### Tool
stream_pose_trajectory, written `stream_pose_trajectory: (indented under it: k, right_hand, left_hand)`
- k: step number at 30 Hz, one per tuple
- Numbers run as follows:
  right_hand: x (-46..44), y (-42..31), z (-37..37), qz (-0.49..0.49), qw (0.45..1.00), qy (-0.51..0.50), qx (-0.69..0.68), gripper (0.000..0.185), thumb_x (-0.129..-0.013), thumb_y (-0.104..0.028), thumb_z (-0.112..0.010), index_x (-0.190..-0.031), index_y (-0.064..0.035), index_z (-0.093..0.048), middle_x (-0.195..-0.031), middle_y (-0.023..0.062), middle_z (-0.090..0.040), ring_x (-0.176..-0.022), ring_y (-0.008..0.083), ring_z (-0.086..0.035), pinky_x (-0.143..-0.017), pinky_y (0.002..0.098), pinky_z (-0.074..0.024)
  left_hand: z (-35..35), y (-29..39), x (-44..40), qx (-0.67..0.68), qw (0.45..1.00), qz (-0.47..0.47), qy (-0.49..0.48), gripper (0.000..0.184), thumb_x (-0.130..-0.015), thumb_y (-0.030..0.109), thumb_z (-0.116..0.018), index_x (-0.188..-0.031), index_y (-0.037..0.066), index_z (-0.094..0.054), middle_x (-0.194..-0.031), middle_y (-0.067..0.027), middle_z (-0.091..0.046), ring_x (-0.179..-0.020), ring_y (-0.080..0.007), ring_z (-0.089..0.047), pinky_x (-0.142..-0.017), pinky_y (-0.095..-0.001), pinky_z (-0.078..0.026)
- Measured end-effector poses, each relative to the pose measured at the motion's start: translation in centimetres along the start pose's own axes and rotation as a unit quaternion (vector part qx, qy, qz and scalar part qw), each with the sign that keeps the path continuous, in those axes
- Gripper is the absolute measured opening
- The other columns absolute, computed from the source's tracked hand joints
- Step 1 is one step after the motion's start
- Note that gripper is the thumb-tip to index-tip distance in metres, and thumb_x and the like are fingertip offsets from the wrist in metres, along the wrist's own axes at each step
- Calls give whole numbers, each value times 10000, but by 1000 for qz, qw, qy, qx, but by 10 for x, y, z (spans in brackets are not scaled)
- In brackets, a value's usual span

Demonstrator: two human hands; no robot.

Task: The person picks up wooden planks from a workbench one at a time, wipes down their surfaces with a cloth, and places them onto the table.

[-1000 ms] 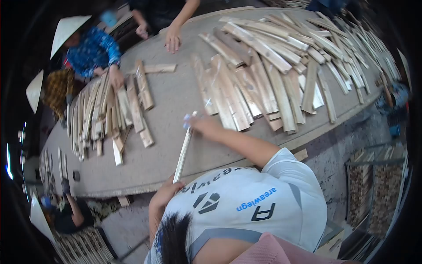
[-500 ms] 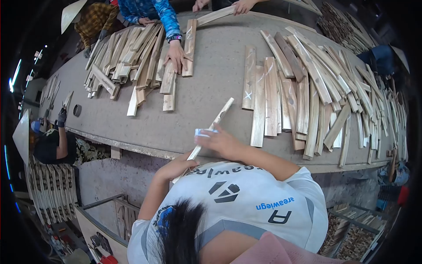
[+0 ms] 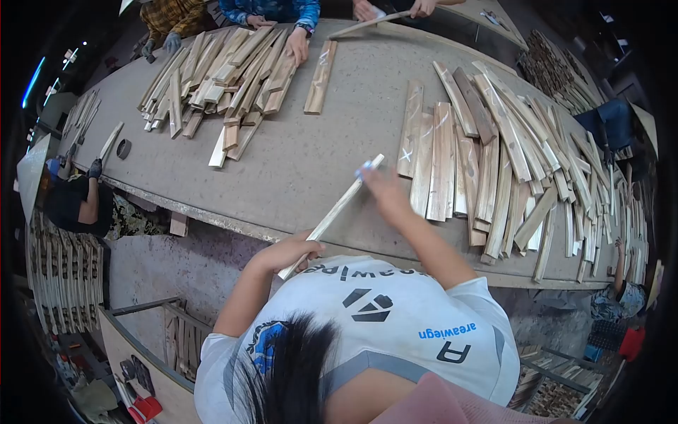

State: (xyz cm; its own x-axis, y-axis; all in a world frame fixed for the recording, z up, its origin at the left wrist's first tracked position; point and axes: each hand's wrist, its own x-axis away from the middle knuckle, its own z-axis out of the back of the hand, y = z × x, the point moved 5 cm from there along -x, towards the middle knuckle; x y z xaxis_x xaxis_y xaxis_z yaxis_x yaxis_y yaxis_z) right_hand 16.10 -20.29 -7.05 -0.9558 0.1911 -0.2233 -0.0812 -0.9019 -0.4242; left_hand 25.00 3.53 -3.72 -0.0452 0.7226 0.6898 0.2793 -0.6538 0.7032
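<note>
My left hand (image 3: pixel 291 253) is closed round the near end of a narrow wooden strip (image 3: pixel 333 214), just in front of my shirt. The strip slants up and away to the right over the table. At its far end is my right hand (image 3: pixel 385 189), blurred, its fingers closed on a small white-and-blue piece (image 3: pixel 365 169) pressed against the wood. What that piece is made of does not show. To the right of this hand lies a flat board with a white X (image 3: pixel 410 134), beside other wooden boards (image 3: pixel 441 162).
A large pile of wooden strips (image 3: pixel 219 78) covers the table's (image 3: pixel 275 184) far left; another heap (image 3: pixel 522 134) spreads over the right. One board (image 3: pixel 321 78) lies alone near a co-worker's hand (image 3: pixel 298 46). Opposite, another person's hands hold a strip (image 3: pixel 369 25).
My right hand has slid the white-and-blue piece up the strip to its far end. Across the table, the co-worker's hand has drawn back, with boards now against the left pile.
</note>
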Motion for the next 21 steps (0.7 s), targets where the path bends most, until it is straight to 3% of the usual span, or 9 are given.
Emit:
stream_pose_trajectory:
  k: [3, 5, 7, 10, 13, 15, 17, 20, 21]
  right_hand:
    - [7, -51, -3, 108, 992, -37, -44, 575, -925, 22, -413, -1482, -116, -456, -1484, 151, -516, -1383, 343, -478, -1232, 574, -151]
    - [5, -31, -8, 58, 992, -78, -82, 760, -794, 153, -432, -1506, -112, -430, -1478, 171, -515, -1416, 301, -445, -1217, 617, -149]
    - [0, 7, -15, -50, 992, -35, -112, 611, -923, 20, -419, -1520, -108, -402, -1510, 160, -483, -1407, 330, -451, -1243, 553, -145]
    - [5, -35, -24, 69, 995, -12, -67, 702, -856, 90, -436, -1529, -104, -388, -1510, 167, -481, -1405, 316, -456, -1232, 570, -166]
    - [14, -50, -26, 51, 990, -62, -119, 748, -814, 125, -442, -1527, -95, -387, -1511, 186, -470, -1412, 324, -442, -1230, 581, -166]
    - [17, -13, -22, -95, 980, -132, -111, 796, -799, 156, -396, -1553, -97, -351, -1504, 186, -484, -1423, 310, -437, -1233, 534, -201]
    - [32, 31, 5, -197, 907, 139, -345, 876, -756, 187, -233, -1585, -88, -296, -1583, 151, -395, -1454, 242, -393, -1184, 410, -325]
    - [54, 37, 62, -277, 718, 324, -551, 969, -691, 165, -351, -1613, -105, -229, -1549, 137, -438, -1209, 182, -559, -1001, 335, -441]
    - [59, 34, 78, -258, 675, 367, -586, 981, -680, 158, -368, -1615, -95, -215, -1549, 130, -432, -1204, 170, -548, -955, 319, -452]
  left_hand:
    - [4, -8, 0, 35, 999, 10, 10, 250, -942, 257, -606, -1062, 62, -503, -797, -16, -529, -557, -83, -483, -482, -236, -389]
    - [0, -15, 1, 100, 995, 10, -16, 224, -940, 256, -619, -1051, 98, -506, -752, 6, -487, -524, -78, -461, -450, -241, -377]
    - [-4, -22, 3, 136, 990, 10, -22, 256, -948, 261, -596, -1130, 107, -503, -778, -7, -497, -532, -89, -461, -453, -240, -375]
    - [-9, -28, 6, 432, 884, 33, -178, 418, -956, 254, -550, -1329, 150, -393, -830, -45, -487, -549, -104, -435, -458, -240, -369]
    - [1, -28, 14, 447, 868, 23, -214, 454, -958, 241, -545, -1367, 152, -369, -827, -48, -478, -549, -103, -426, -468, -242, -381]
    - [15, -34, -3, 324, 936, 16, -138, 616, -952, 255, -553, -1505, 72, -353, -885, -72, -498, -615, -128, -476, -538, -270, -430]
    - [25, -6, -31, 45, 987, -143, -56, 713, -968, 336, -599, -1552, 67, -291, -1133, -171, -543, -947, -262, -565, -827, -370, -484]
    - [-3, 76, -46, -313, 886, -339, 50, 902, -945, 512, -623, -1581, 21, -212, -1497, -296, -387, -1403, -438, -354, -1202, -469, -248]
    - [6, 92, -54, -353, 868, -344, 56, 862, -947, 518, -613, -1560, 18, -271, -1516, -279, -371, -1399, -432, -366, -1185, -471, -285]
